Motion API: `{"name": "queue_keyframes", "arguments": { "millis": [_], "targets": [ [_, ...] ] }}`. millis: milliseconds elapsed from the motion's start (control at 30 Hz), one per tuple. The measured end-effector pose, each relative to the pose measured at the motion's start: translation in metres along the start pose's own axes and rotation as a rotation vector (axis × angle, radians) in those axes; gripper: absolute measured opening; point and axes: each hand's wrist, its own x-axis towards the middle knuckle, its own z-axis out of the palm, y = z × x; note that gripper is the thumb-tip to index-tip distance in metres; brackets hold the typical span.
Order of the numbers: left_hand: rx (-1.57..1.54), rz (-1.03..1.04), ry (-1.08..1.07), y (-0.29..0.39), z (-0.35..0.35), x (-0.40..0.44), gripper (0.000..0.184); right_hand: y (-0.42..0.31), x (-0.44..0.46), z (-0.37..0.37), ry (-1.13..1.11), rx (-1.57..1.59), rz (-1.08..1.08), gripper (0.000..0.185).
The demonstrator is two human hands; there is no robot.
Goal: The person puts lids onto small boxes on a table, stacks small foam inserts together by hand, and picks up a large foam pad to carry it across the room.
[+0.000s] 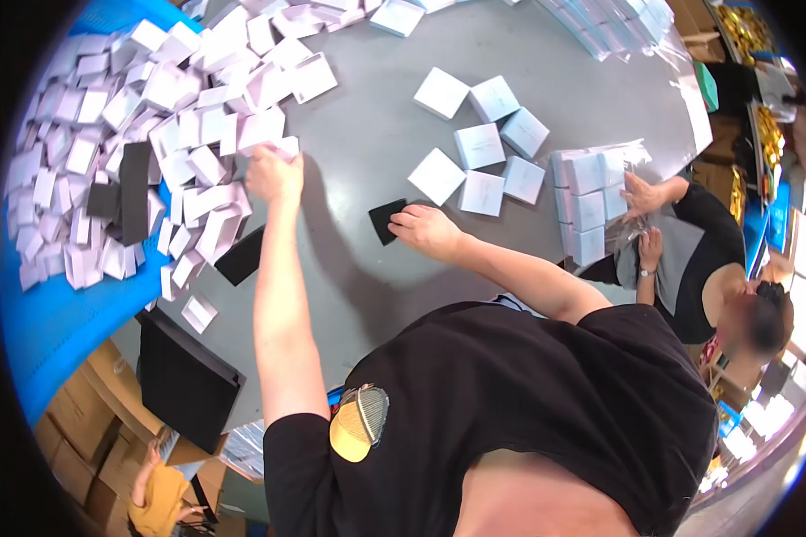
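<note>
Black pad (382,223), on grey table (367,107): edge pinched in right hand (428,234); probably light, soft, best held by edges. White box (289,144), at left hand's (276,177) fingertips, grip unclear: likely light, stiff card; grasp opposite sides.

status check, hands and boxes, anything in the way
Left hand at a white box. Right hand touching a black piece. Box pile crowding the left hand.

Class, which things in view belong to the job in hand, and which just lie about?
Probably in the job:
piled white boxes by the left hand
black piece at the right hand
spread white boxes

Probably lying about:
brown cardboard boxes
gold background items
</note>
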Motion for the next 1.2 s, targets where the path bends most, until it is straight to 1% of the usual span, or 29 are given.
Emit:
{"name": "queue_keyframes", "arguments": {
  "millis": [33, 100, 133, 167, 200, 267, 333, 367, 400, 467, 500, 533, 567, 600, 700, 800, 900, 1000, 1033, 1133, 1167, 1200],
  "targets": [
    [0.061, -0.061, -0.051, 0.004, -0.007, -0.003, 0.067, 0.001, -0.002, -0.002, 0.002, 0.052, 0.054, 0.028],
    [-0.101, -0.051, -0.104, -0.005, -0.009, -0.018, 0.074, 0.0, -0.004, -0.005, 0.012, 0.164, 0.149, 0.022],
    [-0.178, -0.049, -0.13, -0.011, -0.015, -0.027, 0.077, -0.002, -0.001, -0.013, 0.058, 0.242, 0.263, 0.02],
    [-0.455, -0.152, -0.341, -0.018, -0.021, -0.038, 0.089, -0.003, 0.001, -0.023, 0.102, 0.322, 0.376, 0.018],
    [-0.76, -0.221, -0.436, -0.015, -0.037, -0.057, 0.089, -0.004, 0.003, -0.033, 0.144, 0.401, 0.487, 0.016],
    [-1.135, -0.167, -0.527, -0.028, -0.032, -0.094, 0.089, -0.003, 0.006, -0.043, 0.265, 0.557, 0.68, 0.018],
    [-1.28, -0.084, -0.519, -0.022, -0.027, -0.129, 0.087, -0.004, 0.013, -0.05, 0.363, 0.752, 0.886, 0.02],
    [-1.263, -0.038, -0.532, -0.018, -0.021, -0.142, 0.086, -0.005, 0.017, -0.057, 0.374, 0.696, 0.811, 0.023],
    [-1.264, -0.105, -0.574, -0.007, -0.032, -0.15, 0.085, -0.01, 0.022, -0.06, 0.377, 0.652, 0.695, 0.023],
    [-1.431, -0.134, -0.628, 0.003, -0.029, -0.162, 0.085, -0.018, 0.03, -0.063, 0.389, 0.552, 0.469, 0.022],
    [-1.448, -0.14, -0.673, 0.009, -0.031, -0.164, 0.085, -0.021, 0.033, -0.061, 0.365, 0.472, 0.313, 0.022],
    [-1.465, -0.146, -0.717, 0.014, -0.033, -0.164, 0.085, -0.022, 0.034, -0.055, 0.375, 0.328, 0.153, 0.021],
    [-1.394, -0.055, -0.69, 0.014, -0.028, -0.166, 0.087, -0.022, 0.034, -0.055, 0.283, 0.215, 0.066, 0.02],
    [-1.377, -0.069, -0.709, 0.016, -0.03, -0.166, 0.086, -0.021, 0.035, -0.055, 0.192, 0.103, -0.02, 0.019],
    [-1.353, -0.132, -0.777, 0.021, -0.041, -0.165, 0.083, -0.023, 0.04, -0.053, 0.045, -0.077, -0.038, 0.009],
    [-1.294, -0.078, -0.689, 0.031, -0.038, -0.17, 0.083, -0.032, 0.051, -0.057, -0.21, -0.14, 0.063, 0.004],
    [-1.324, -0.024, -0.591, 0.037, -0.032, -0.174, 0.084, -0.032, 0.057, -0.053, -0.325, -0.162, 0.14, 0.004],
    [-1.334, -0.13, -0.65, 0.028, -0.033, -0.168, 0.085, -0.017, 0.057, -0.057, -0.12, 0.114, 0.034, 0.015],
    [-1.399, -0.14, -0.658, 0.027, -0.036, -0.168, 0.086, -0.02, 0.056, -0.064, -0.03, 0.156, 0.083, 0.021],
    [-1.436, -0.171, -0.665, 0.027, -0.041, -0.165, 0.086, -0.022, 0.052, -0.073, 0.018, 0.105, -0.002, 0.029],
    [-1.433, -0.181, -0.663, 0.027, -0.04, -0.164, 0.087, -0.022, 0.045, -0.067, -0.087, 0.103, -0.03, 0.031],
    [-1.43, -0.189, -0.66, 0.026, -0.037, -0.163, 0.087, -0.023, 0.041, -0.063, -0.1, 0.126, -0.002, 0.032]
  ]
}}
